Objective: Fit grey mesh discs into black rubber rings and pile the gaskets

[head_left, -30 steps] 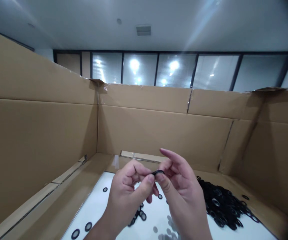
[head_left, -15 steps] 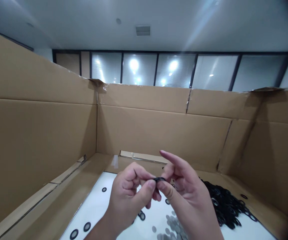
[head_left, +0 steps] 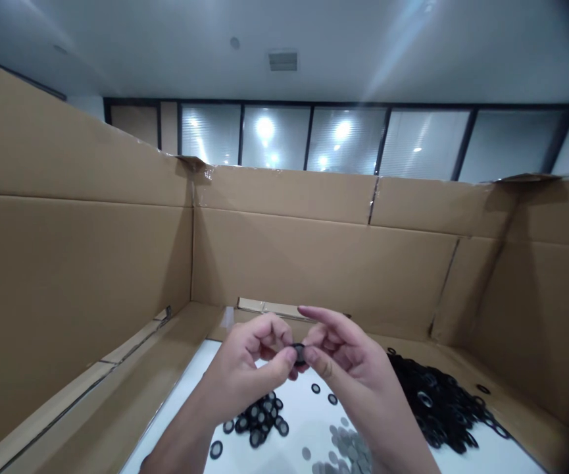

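A small black ring with a grey disc in its centre [head_left: 298, 354] is pinched between my two hands, its face turned toward me. My left hand [head_left: 257, 362] grips the ring's left edge with thumb and fingers. On the opposite edge, my right hand [head_left: 350, 362] pinches with its thumb and fingers, its index finger stretched out above. Below my left hand lies a heap of black rings with grey centres [head_left: 259, 418]. Loose grey discs [head_left: 350, 447] lie beside my right wrist, partly hidden by it. A large pile of black rings [head_left: 442, 401] spreads to the right of my right hand.
Cardboard walls [head_left: 314, 257] enclose a white work surface [head_left: 294, 454] at the back and both sides. Two separate rings [head_left: 332, 399] lie on the white surface near the middle. One black ring [head_left: 483, 389] sits apart on the cardboard at the right.
Both hands have shifted slightly left, and the held ring has turned from edge-on to face me. The ring heap now shows, while my left arm covers the rings at lower left.
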### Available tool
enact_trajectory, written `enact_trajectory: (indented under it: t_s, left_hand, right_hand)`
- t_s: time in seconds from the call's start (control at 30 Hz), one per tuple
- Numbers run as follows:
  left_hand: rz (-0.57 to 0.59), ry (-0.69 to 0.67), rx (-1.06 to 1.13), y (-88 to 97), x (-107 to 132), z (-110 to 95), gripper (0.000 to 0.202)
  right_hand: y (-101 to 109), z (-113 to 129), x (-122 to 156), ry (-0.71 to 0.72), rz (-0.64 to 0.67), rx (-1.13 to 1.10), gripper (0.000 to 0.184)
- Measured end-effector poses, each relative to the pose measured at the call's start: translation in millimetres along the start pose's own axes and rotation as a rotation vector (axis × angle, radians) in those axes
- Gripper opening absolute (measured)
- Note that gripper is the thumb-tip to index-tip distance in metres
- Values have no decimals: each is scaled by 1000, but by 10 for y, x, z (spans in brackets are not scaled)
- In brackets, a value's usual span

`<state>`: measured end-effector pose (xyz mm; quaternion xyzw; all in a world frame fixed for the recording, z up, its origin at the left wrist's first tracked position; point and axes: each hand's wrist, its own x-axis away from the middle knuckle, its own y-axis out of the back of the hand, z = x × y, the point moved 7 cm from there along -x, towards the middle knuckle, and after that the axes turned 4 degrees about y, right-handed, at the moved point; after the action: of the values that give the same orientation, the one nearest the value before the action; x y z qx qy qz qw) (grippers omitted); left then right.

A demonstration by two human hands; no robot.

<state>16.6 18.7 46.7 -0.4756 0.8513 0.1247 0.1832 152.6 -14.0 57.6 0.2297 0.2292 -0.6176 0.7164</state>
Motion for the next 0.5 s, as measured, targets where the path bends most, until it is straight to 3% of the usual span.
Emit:
enact_trajectory:
  t_s: [0.2,0.5]
  left_hand:
    - [-108,-8,80,8,-43,-28,22]
    - [-163,59,67,73,-66,17,23]
  right_hand:
    - [20,-51,-31,35,-256,-11,39]
    - [9,-105,-53,79,-305,-26,31]
